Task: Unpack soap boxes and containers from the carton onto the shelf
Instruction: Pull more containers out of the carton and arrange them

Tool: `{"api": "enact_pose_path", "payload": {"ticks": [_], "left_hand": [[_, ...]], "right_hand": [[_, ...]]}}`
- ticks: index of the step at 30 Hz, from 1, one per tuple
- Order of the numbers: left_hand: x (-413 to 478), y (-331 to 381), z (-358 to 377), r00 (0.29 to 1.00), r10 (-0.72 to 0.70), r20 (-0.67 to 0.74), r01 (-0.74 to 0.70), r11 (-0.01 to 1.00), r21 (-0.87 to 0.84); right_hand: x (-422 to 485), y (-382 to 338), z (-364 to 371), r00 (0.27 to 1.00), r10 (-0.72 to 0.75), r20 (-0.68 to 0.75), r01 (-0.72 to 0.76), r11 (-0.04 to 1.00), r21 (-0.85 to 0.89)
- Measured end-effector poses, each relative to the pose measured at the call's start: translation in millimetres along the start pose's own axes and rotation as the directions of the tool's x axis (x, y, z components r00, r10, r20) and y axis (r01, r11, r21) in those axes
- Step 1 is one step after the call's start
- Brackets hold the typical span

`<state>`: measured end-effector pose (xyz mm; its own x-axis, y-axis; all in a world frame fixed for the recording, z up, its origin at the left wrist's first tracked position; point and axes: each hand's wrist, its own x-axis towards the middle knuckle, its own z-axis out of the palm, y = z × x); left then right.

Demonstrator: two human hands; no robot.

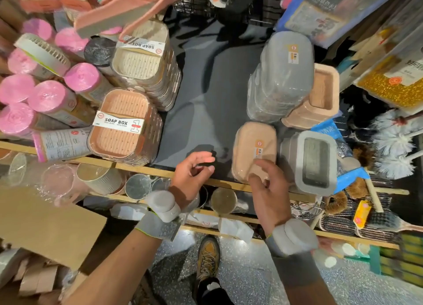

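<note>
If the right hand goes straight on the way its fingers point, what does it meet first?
Most likely the peach container at the front edge of the shelf, right ahead of the right hand; whether the two touch yet is unclear.

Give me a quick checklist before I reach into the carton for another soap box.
1. Left hand free: ok, open and empty.
2. Right hand free: ok, open, holding nothing, above the pink container.
3. Room on the shelf: ok, bare dark patch in the middle.
4. Pink container fully on the shelf: cannot tell, the hand hides its near end.
5. Stock left in the carton: cannot tell, only a cardboard flap shows.
</note>
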<state>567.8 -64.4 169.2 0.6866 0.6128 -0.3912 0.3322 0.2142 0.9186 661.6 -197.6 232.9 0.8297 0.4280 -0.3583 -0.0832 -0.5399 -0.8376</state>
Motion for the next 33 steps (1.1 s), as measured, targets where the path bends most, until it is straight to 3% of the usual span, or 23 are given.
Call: {"api": "enact_pose_path", "payload": {"ticks": [5, 12, 15, 17, 20, 25, 33], "left_hand": [[-42, -27, -53, 0.996, -0.02, -0.084, 0.011, 0.994, -0.11], [-95, -74, -134, 0.962, -0.116, -0.247, 0.054, 0.968, -0.243], [-120, -100, -172, 0.929, -0.201, -0.31, 0.096, 0.941, -0.324], [-142, -119, -206, 0.891, -0.257, -0.374, 0.108, 0.921, -0.373], [-166, -145, -243, 0.837, -0.327, -0.439, 0.139, 0.902, -0.408], [-213, -202, -316, 0.713, -0.473, -0.517, 0.206, 0.847, -0.49], [-274, -302, -392, 0.508, -0.618, -0.6, 0.337, 0.783, -0.522]], "right_hand": [[-21, -20, 41, 0.983, -0.05, 0.175, 0.027, 0.991, 0.134], [-65, -20, 133, 0.9, -0.042, 0.433, 0.024, 0.999, 0.046], [-91, -11, 178, 0.853, -0.091, 0.514, 0.105, 0.994, 0.002], [-113, -6, 216, 0.812, -0.116, 0.572, 0.174, 0.984, -0.048], [-135, 1, 259, 0.779, -0.069, 0.623, 0.161, 0.983, -0.092], [-179, 11, 347, 0.693, 0.094, 0.715, 0.103, 0.968, -0.227], [-221, 32, 456, 0.573, 0.249, 0.781, 0.151, 0.905, -0.399]]}}
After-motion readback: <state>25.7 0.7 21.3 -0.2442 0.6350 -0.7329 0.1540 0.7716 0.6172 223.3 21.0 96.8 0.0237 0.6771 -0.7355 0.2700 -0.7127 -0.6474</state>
